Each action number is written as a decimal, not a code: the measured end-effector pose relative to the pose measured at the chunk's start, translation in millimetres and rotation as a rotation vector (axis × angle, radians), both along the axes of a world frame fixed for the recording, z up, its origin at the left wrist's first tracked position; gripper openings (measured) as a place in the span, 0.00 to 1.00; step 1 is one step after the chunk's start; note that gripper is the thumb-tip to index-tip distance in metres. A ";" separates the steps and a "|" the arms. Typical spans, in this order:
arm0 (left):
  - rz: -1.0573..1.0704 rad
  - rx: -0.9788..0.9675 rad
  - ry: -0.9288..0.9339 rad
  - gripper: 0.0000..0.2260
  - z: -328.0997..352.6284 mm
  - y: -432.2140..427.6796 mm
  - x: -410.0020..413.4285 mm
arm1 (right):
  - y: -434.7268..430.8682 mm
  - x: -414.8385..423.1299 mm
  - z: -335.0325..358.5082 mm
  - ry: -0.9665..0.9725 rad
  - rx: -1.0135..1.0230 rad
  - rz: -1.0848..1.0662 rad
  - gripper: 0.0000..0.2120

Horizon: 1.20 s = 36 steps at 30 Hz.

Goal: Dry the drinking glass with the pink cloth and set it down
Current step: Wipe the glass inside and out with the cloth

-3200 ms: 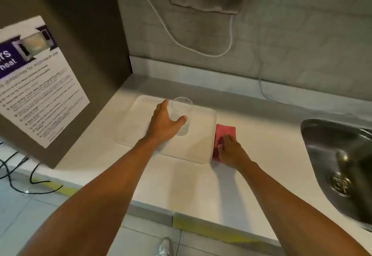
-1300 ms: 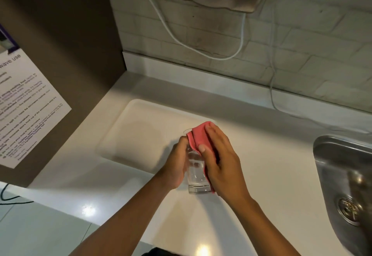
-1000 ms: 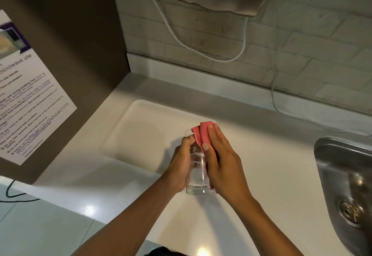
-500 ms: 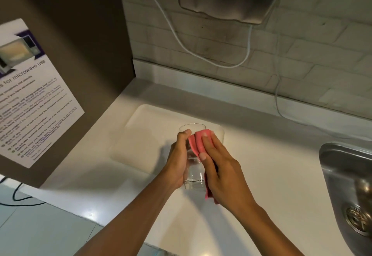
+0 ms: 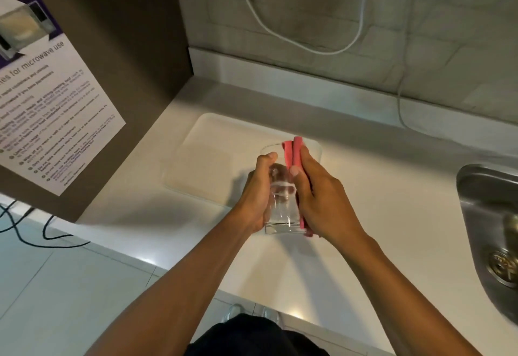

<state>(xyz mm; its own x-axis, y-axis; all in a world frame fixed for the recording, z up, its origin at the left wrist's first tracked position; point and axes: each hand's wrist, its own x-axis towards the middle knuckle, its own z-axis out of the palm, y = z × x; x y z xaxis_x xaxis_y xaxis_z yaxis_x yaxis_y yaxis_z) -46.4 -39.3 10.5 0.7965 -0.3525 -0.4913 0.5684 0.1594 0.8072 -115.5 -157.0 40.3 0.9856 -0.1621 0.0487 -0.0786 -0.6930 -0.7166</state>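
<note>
Head view, looking down on a pale countertop (image 5: pixel 350 243). Person holds a clear drinking glass (image 5: pixel 281 210) up off the counter, between both hands, above the near right corner of a white tray (image 5: pixel 213 159). Glass roughly upright, mouth tipped slightly away from the person, thick base nearest the camera. Left hand (image 5: pixel 259 190) curled around the left side of the glass, thumb lying over the upper wall near the rim, fingers visible through the glass behind it. Right hand (image 5: pixel 322 201) closed against the right side, pressing a pink cloth (image 5: pixel 293 151) flat to the glass; thumb tip rests on the front wall. Cloth folded into a long strip: top end stands up past the rim, just above the right fingertips, lower edge shows as a thin pink line down the side and peeks out under the heel of the right hand near the base. Tray lies flat on the counter toward the back wall, nothing standing on it. Stainless sink (image 5: pixel 490 215) at far right, well apart from the hands, brass-coloured drain in its basin. Brown cabinet side at left carries a printed notice (image 5: pixel 47 109) about microwave use. White cable (image 5: pixel 308 44) loops across the tiled wall behind. Black cords lie on the floor at lower left
</note>
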 end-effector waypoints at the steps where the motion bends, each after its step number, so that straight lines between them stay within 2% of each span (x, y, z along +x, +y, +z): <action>1: 0.007 0.003 -0.003 0.36 0.8 -0.3 -2.9 | 0.0 1.8 1.2 -0.011 0.020 -0.014 0.28; 3: 0.042 0.027 -0.022 0.32 -1.7 0.4 -1.3 | 3.8 -1.8 1.5 -0.044 -0.014 0.006 0.28; 5: 0.061 0.045 -0.024 0.26 -4.6 3.7 3.0 | 8.0 -14.1 -4.1 -0.040 -0.131 0.073 0.27; 7: 0.052 0.062 -0.034 0.26 -8.2 8.0 3.8 | 9.1 -26.4 -10.9 0.015 -0.194 0.120 0.28; 9: 0.028 0.080 -0.037 0.25 -11.0 10.4 -1.8 | 7.3 -28.3 -11.3 0.058 -0.140 0.101 0.28; 11: 0.001 0.059 -0.016 0.29 -12.2 9.3 -12.9 | 4.1 -21.2 -7.5 0.047 -0.068 0.027 0.28; 13: -0.016 0.032 0.003 0.32 -14.0 7.0 -20.6 | 4.3 -17.0 -2.6 0.022 -0.102 -0.008 0.27; 16: 0.052 0.020 0.003 0.28 -13.4 7.5 -19.0 | 10.6 -28.1 -3.6 -0.007 -0.244 0.093 0.27; 17: 0.082 0.016 0.012 0.30 -11.2 8.7 -17.8 | 11.2 -34.0 -7.1 -0.001 -0.266 0.139 0.27; 19: 0.123 0.013 0.020 0.34 -11.2 9.3 -15.2 | 8.7 -40.5 -11.1 0.029 -0.230 0.173 0.26; 24: 0.065 0.003 0.005 0.29 -11.5 1.9 -23.9 | -3.2 -21.5 2.6 0.028 -0.098 0.038 0.27; 28: 0.111 -0.020 0.009 0.31 -7.5 3.9 -22.3 | 5.0 -28.5 5.9 -0.031 -0.185 0.101 0.26; 31: 0.158 -0.014 0.006 0.32 -7.3 12.7 -10.6 | 11.2 -51.1 -6.4 0.006 -0.261 0.183 0.25; 35: 0.120 0.002 0.016 0.36 -16.6 12.6 -12.9 | 6.3 -46.9 -9.5 0.042 -0.161 0.140 0.25; 36: 0.100 0.004 0.024 0.34 -19.9 10.4 -15.1 | 4.8 -40.6 -6.3 0.041 -0.139 0.105 0.25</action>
<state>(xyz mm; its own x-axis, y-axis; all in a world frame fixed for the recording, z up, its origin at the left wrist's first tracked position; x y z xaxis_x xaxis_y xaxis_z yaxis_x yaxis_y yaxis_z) -61.6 -28.9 -9.3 0.8154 -0.2693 -0.5124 0.5693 0.2129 0.7940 -156.1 -152.1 34.0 0.9984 -0.0525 0.0228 -0.0276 -0.7912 -0.6109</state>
